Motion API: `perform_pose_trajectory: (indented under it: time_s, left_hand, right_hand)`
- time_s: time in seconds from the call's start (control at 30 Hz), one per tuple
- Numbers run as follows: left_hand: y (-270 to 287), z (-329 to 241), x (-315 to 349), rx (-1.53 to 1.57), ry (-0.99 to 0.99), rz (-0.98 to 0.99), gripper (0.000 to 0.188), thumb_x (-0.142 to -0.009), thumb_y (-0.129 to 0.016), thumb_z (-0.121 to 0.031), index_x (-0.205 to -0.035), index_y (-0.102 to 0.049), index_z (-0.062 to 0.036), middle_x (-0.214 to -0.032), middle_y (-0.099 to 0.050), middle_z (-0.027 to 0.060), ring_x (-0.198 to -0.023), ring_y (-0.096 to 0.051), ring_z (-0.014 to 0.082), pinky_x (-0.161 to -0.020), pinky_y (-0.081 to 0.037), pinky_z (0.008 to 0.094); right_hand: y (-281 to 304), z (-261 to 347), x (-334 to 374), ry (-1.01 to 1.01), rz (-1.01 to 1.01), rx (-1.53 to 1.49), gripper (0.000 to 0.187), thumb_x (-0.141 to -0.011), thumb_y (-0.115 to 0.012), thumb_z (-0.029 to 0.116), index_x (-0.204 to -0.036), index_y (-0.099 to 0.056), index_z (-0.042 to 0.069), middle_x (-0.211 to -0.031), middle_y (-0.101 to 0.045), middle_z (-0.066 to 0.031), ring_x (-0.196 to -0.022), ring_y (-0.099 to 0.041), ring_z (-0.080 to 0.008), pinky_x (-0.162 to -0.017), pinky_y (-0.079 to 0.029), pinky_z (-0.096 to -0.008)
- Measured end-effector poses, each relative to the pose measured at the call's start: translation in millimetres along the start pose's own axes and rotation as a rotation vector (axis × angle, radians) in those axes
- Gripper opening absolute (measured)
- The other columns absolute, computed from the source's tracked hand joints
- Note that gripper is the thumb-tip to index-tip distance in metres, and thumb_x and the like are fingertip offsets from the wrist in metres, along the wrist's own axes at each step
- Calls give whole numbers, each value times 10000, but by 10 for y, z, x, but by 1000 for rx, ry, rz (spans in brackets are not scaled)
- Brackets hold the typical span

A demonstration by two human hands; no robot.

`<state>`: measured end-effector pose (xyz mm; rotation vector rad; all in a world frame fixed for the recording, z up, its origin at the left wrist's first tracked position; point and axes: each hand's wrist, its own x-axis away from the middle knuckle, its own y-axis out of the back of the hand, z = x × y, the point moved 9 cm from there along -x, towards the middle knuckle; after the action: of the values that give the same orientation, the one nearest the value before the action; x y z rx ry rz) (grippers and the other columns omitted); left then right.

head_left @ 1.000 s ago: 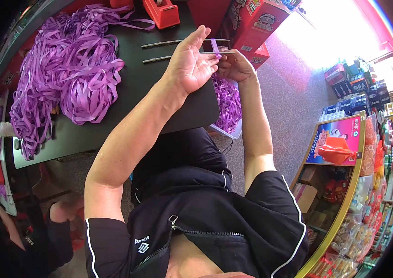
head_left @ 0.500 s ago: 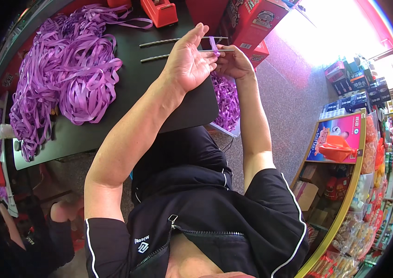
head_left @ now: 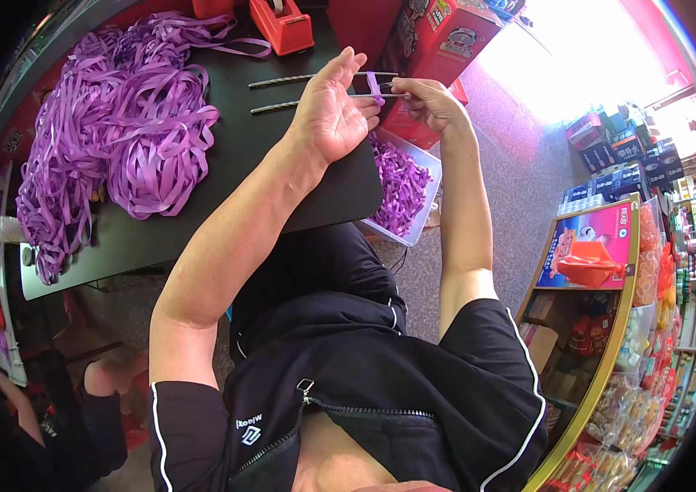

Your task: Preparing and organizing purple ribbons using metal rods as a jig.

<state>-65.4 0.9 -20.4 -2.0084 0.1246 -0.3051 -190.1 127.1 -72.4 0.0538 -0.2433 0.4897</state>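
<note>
Two thin twisted metal rods (head_left: 284, 80) lie side by side over the dark table, reaching past its right edge. A short strip of purple ribbon (head_left: 373, 87) crosses both near their right ends. My left hand (head_left: 330, 119) lies across the rods, palm up, thumb raised and fingers stretched toward the ribbon, their tips partly hidden by the lower rod. At the rod ends my right hand (head_left: 436, 105) is closed in a pinch; what is between its fingertips is too small to make out. A big heap of purple ribbon (head_left: 159, 123) covers the table's left part.
A clear plastic bin (head_left: 423, 223) of purple ribbon pieces stands below the table's right edge. At the table's back are a red tape dispenser (head_left: 284, 29) and red boxes (head_left: 454, 41). A shop shelf (head_left: 623, 312) stands at right. Another person's leg (head_left: 106, 373) shows lower left.
My right hand has shifted slightly right, away from the ribbon strip, uncovering more of the bin. My left hand has barely moved. The view has shifted a little.
</note>
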Motion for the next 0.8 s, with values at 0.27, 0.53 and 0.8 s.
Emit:
perform_pose_trajectory:
  time_s: [0.27,0.53,0.8]
  left_hand:
    - [-15,5,9,-23,-4,9,722,-843,-582,-524,-1437,-309,-216,-1440,-15,405,-1388,-16,461,-1126,42,489]
    - [-13,1,32,10,12,6,717,-843,-557,-546,-1437,-327,-216,-1444,20,403,-1393,26,455,-1123,59,486]
    - [-39,2,30,29,25,56,747,-831,-569,-556,-1440,-322,-202,-1452,92,386,-1402,96,426,-1128,58,478]
  right_hand:
    - [-89,462,120,165,-102,317,210,-772,-715,280,-791,-718,70,-590,-515,58,-507,-368,-38,-462,-273,-220]
    - [-201,595,210,245,-112,297,191,-776,-717,262,-795,-721,72,-577,-506,57,-505,-366,-38,-468,-267,-213]
    - [4,-8,32,-22,-1,-152,155,-790,-720,202,-806,-679,54,-657,-524,56,-512,-392,-46,-495,-314,-218]
